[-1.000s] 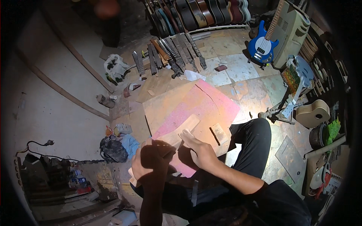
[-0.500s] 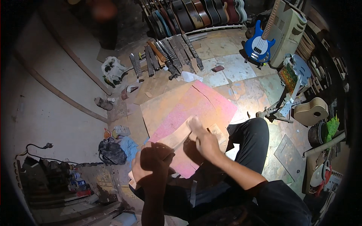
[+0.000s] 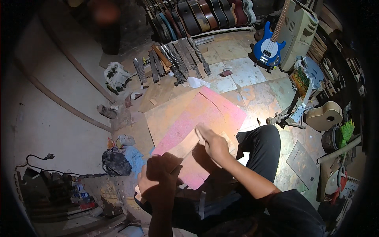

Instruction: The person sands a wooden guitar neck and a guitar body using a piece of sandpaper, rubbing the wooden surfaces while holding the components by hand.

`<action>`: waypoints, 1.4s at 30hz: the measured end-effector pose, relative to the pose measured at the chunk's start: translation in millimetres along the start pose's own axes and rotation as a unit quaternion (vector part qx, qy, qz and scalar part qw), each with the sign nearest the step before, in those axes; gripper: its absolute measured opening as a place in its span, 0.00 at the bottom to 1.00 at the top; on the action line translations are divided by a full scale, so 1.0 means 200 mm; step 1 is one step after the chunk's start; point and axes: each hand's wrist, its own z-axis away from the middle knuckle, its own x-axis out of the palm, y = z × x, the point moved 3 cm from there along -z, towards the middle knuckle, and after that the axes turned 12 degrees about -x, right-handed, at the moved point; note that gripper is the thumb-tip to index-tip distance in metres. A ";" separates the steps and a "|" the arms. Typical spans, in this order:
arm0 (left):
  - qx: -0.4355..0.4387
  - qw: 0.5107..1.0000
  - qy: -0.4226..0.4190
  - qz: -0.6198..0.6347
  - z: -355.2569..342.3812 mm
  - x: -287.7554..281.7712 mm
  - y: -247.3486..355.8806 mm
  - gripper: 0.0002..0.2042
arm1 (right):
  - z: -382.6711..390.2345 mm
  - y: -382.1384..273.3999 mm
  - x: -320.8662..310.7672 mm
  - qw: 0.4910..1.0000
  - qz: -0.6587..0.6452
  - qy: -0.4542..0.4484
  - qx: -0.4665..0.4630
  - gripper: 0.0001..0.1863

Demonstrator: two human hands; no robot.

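Wood (image 3: pixel 185 145) is clasped by the left grip (image 3: pixel 157 178), likely for steadiness, and touched farther out by the right grip (image 3: pixel 216 147), whose closure cannot be told.

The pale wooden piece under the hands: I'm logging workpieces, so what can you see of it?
The pale wooden piece is long, light tan and bare-looking, with no strings or hardware visible. It slants from near the person's lap at lower left to the upper right, over the pink-and-tan board. The left hand grips its nearer part, which is in shadow; the right hand is at its far end, partly hiding it. Its underside is hidden.
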 end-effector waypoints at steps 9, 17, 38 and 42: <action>0.006 1.000 -0.016 0.001 0.01 0.03 -0.01 0.36 | -0.03 0.00 0.01 0.999 -0.020 -0.024 -0.007 0.36; 0.013 1.000 -0.011 -0.008 0.05 0.03 -0.01 0.37 | 0.02 0.01 0.01 0.989 0.031 -0.142 0.032 0.33; -0.016 1.000 -0.012 -0.001 -0.01 -0.01 0.04 0.28 | 0.19 -0.13 0.07 0.996 -0.063 -0.057 -0.039 0.28; -0.004 1.000 0.008 -0.015 -0.01 0.00 0.04 0.31 | 0.11 0.01 0.02 0.995 -0.032 -0.073 0.066 0.26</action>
